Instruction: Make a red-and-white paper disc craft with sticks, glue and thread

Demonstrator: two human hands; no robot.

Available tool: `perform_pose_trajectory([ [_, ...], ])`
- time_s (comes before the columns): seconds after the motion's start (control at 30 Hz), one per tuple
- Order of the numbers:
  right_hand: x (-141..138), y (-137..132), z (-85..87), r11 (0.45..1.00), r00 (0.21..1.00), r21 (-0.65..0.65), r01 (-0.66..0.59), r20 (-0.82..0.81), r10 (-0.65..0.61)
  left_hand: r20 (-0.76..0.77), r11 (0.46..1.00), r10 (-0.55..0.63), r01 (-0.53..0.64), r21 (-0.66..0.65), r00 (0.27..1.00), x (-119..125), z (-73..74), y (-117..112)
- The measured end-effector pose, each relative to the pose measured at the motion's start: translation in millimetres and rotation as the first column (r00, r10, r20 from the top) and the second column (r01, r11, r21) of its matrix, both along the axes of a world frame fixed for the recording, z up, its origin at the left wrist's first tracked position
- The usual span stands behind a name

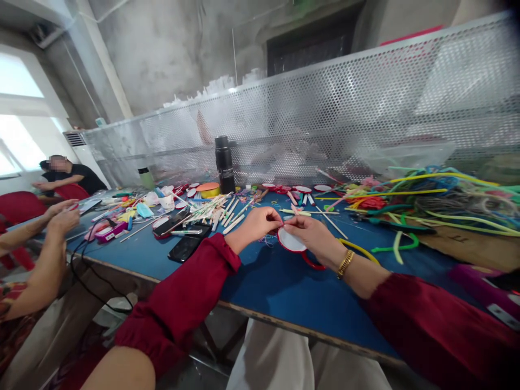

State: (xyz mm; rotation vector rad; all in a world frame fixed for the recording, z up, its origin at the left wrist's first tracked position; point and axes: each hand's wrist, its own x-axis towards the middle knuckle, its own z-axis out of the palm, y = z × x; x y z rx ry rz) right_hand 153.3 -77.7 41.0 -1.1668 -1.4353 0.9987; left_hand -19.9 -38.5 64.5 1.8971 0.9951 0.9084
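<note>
Both my hands meet over the blue table (260,276). My left hand (260,223) is closed in a pinch at the top edge of a small round white disc with a red rim (290,242). My right hand (312,235), with a gold bracelet at the wrist, is closed too and holds the same disc from the right. A red loop hangs below the disc by my right palm. A yellow pipe cleaner (361,250) lies just behind my right wrist.
A heap of coloured pipe cleaners (426,203) fills the right of the table. White sticks (219,212), a black flask (224,164), phones (184,248) and more red-rimmed discs lie beyond. A co-worker's hands (63,214) work at the left; another person sits farther back. A perforated metal screen (325,108) backs the table.
</note>
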Motion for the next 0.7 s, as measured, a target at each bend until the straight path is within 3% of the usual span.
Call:
perform_pose_trajectory([
  [0.3, -0.7, 3.3, -1.6, 1.0, 0.999, -0.011, 0.013, -0.047, -0.014, 0.05, 0.998, -0.06, 0.061, -0.027, 0.997, 0.1, 2.1, -1.2],
  [0.5, -1.7, 1.0, 0.7, 0.999, 1.0, -0.052, 0.015, 0.004, -0.014, -0.048, 0.982, 0.019, -0.01, 0.19, 0.999, -3.7, 1.7, 3.0],
  [0.7, -2.7, -1.2, 1.1, 1.0, 0.999, -0.012, -0.005, -0.033, 0.004, 0.014, 0.99, 0.017, -0.019, 0.143, 1.0, -4.6, -0.6, 8.3],
])
